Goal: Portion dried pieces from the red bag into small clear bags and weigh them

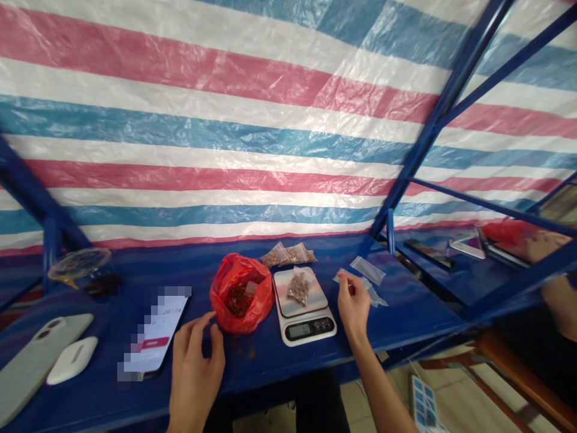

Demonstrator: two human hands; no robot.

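Head view: left hand (196, 376), fingers apart, just beside a red plastic bag (255, 307) still holding plenty of brown pieces. Right hand (354, 304), fingertips pinched together on a clear plastic bag (363, 287). Between the hands, a digital kitchen scale (303, 329) bearing one filled packet (298, 287); beyond it, more filled packets (287, 255) already done.

Left hand (196, 364): fingers curved and spread, held open. Right hand (354, 304): raised, thumb and forefinger pinched together. Right forearm (383, 391): angled upward from lower frame edge.
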